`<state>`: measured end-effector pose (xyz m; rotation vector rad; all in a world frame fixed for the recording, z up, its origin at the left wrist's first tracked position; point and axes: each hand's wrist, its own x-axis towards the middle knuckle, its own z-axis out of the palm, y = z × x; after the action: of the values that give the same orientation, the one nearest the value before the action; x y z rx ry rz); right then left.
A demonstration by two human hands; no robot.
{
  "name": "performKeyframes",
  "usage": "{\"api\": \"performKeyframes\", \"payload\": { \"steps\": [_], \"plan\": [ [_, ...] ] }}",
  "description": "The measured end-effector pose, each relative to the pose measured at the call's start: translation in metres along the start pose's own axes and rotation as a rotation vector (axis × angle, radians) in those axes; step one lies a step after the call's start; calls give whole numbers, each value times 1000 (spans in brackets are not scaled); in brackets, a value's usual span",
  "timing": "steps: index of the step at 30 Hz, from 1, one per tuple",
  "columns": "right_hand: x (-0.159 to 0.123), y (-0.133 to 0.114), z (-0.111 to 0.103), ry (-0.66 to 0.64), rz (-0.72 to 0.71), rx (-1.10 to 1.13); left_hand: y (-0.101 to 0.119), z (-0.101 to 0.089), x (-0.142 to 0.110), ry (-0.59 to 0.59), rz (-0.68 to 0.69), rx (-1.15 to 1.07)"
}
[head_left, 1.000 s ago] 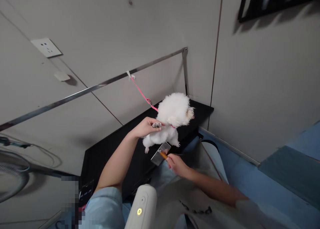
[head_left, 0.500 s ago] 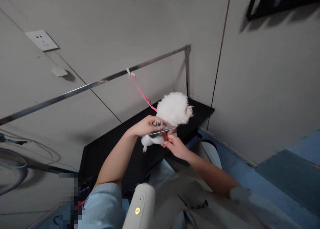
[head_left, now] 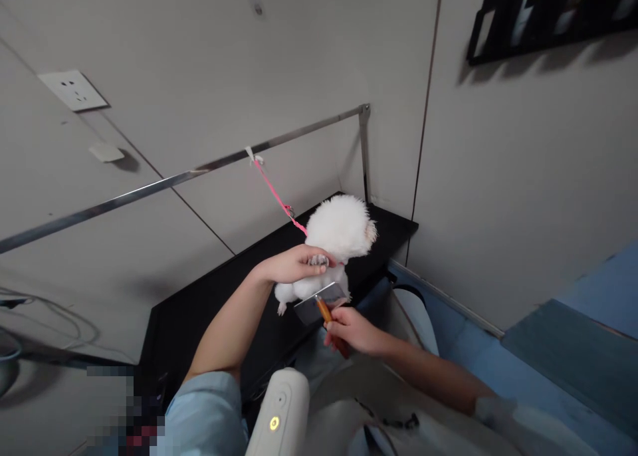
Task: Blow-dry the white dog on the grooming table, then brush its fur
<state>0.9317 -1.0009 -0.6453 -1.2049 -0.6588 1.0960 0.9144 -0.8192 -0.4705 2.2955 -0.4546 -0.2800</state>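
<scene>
One small dog with fluffy white fur (head_left: 340,227), on the black rectangular surface (head_left: 184,323) against the wall, near its far right corner. Big round fluffed head, muzzle toward the right; body fur shorter, smoother, close-cut on the leg. One pale foot (head_left: 282,308) shows at the lower left. Left hand (head_left: 292,264): fingers clamped on one raised paw with dark greyish pads (head_left: 318,261); can't tell which leg. Right hand (head_left: 356,331): fingers closed around the orange-brown handle of one flat rectangular metal-headed brush (head_left: 323,311). Brush head is tilted, right beside the dog's body; contact unclear. One thin pink leash (head_left: 272,189) with a small metal clip runs from the dog's neck up to one shiny metal rail (head_left: 219,164), fixed there by a white tie (head_left: 252,155). One metal post (head_left: 363,157) at the rail's right end. Wall: one white socket plate (head_left: 74,90), one small white box (head_left: 106,152) under it. Container: one black wall rack (head_left: 548,44), upper right, cut off by the edge, holding several bottles (head_left: 522,14), some whitish; exact count unclear. One off-white rounded device with a yellow-lit ring (head_left: 282,409) at bottom centre.
</scene>
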Motion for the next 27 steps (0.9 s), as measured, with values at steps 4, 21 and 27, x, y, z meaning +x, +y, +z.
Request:
{"api": "performKeyframes", "payload": {
  "steps": [4, 21, 27],
  "plan": [
    [-5, 0, 1, 142, -107, 55, 1, -2, 6, -35, -22, -32],
    [-4, 7, 6, -24, 129, 242, -5, 2, 31, -99, -30, 8],
    [-6, 13, 11, 18, 146, 229, -18, 12, 40, -150, -39, 73]
  ]
}}
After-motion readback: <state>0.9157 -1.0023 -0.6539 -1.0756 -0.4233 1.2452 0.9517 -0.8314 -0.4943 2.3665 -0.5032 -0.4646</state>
